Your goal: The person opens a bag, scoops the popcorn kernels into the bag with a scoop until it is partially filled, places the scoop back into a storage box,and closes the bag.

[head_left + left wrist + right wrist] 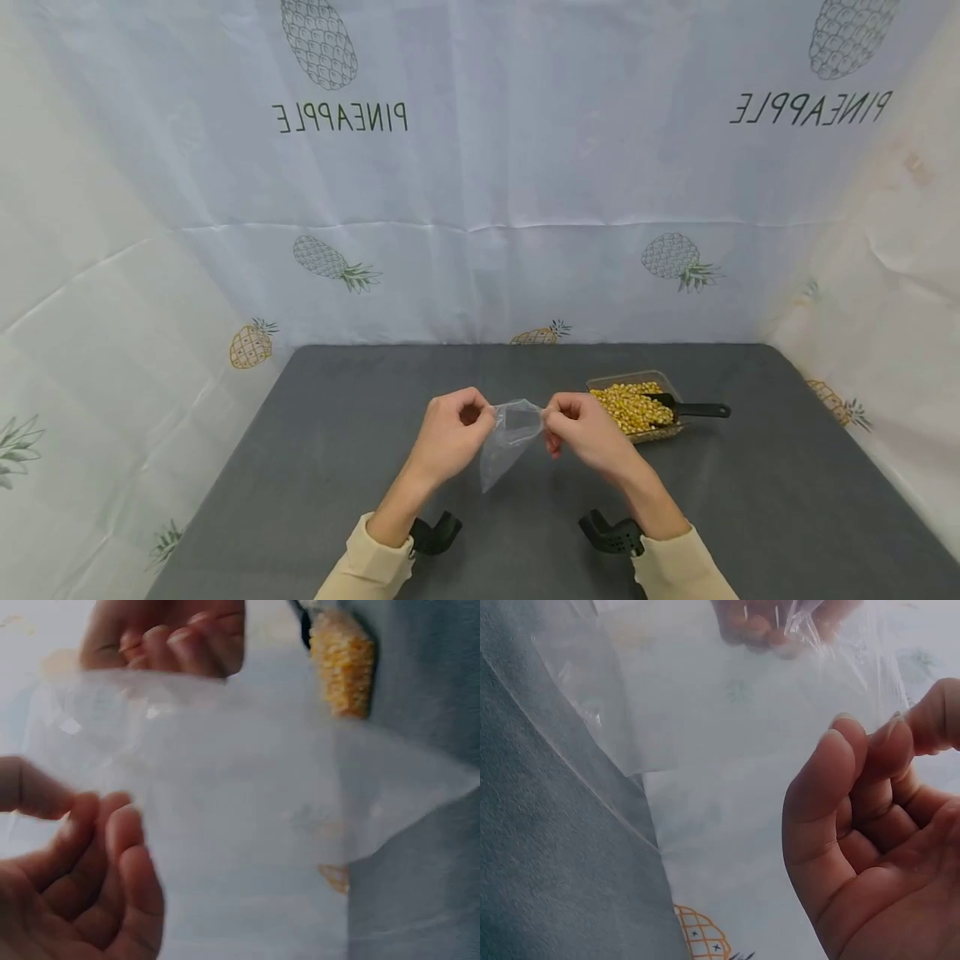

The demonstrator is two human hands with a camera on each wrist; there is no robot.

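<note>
A clear plastic bag (510, 442) hangs between my two hands above the grey table, its mouth spread and its lower end tapering to a point. My left hand (452, 433) pinches one side of the rim between thumb and fingertips. On the opposite side, my right hand (588, 429) pinches the rim the same way. The thin film of the bag (247, 780) spans most of the left wrist view, and nothing shows inside it. Beyond my right hand stands a clear tray (660, 377) of yellow corn kernels (630, 406).
A black scoop (701, 410) lies in the corn, its handle sticking out to the right over the tray's edge. The grey table (322, 467) ends at a white pineapple-print cloth (480, 283) behind, with more cloth on both sides. Black wrist mounts (438, 533) sit under my wrists.
</note>
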